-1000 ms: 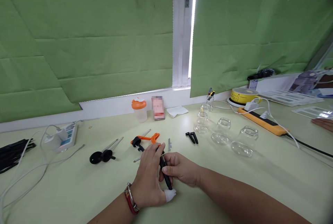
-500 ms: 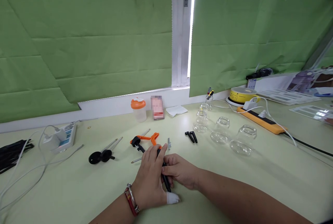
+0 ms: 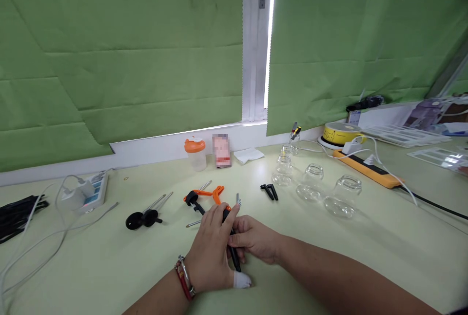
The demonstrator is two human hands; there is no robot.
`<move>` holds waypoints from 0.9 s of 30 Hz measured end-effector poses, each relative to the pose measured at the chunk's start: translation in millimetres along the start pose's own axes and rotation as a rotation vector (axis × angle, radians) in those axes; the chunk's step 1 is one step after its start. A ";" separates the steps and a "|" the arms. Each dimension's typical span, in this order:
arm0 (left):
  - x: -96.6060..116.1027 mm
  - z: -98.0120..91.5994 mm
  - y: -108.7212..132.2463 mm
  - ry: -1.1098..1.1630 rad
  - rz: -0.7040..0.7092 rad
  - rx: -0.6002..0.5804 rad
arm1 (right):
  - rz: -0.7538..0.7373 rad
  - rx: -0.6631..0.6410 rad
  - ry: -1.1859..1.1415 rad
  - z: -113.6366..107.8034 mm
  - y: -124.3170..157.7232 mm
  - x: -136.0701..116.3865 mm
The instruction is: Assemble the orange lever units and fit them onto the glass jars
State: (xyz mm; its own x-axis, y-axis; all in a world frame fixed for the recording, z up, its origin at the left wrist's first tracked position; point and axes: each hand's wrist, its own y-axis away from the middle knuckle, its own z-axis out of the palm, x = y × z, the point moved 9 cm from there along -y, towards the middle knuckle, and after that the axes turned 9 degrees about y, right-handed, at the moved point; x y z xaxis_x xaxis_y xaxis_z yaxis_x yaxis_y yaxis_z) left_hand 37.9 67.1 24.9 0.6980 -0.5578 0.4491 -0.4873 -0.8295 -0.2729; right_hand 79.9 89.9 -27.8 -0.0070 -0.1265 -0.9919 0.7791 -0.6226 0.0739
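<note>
Pale-green tabletop (image 3: 109, 266): I'm gripping a slim black rod (image 3: 235, 259), left hand (image 3: 211, 255) spanning it, right hand (image 3: 259, 240) pinching its middle.

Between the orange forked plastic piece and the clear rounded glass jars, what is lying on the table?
In the head view, from the orange piece toward the jars: small silver metal parts, then two small black angled pieces.

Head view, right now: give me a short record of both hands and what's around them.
Left hand: arched over black part; grip unclear
Right hand: fingers closed on black part
Beyond hands: orange piece, small metal pieces
Left side: round black pieces
Right side: two short black pieces, glass jars
</note>
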 end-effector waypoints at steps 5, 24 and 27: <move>-0.1 2.9 -0.2 0.027 -0.003 -0.028 | 0.005 0.018 -0.013 -1.5 -0.1 0.8; 9.6 -9.6 0.1 0.006 0.044 0.139 | -0.039 -0.025 -0.021 -1.4 0.7 -7.2; 10.8 -11.4 -0.5 0.027 0.052 0.141 | -0.028 -0.020 -0.011 -1.3 1.0 -7.1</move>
State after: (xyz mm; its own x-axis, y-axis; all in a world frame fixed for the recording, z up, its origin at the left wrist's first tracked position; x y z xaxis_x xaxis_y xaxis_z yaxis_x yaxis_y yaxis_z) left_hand 39.7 61.9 39.6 0.6585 -0.6007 0.4534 -0.4427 -0.7964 -0.4120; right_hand 81.5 91.2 -20.8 -0.0357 -0.1180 -0.9924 0.7908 -0.6104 0.0442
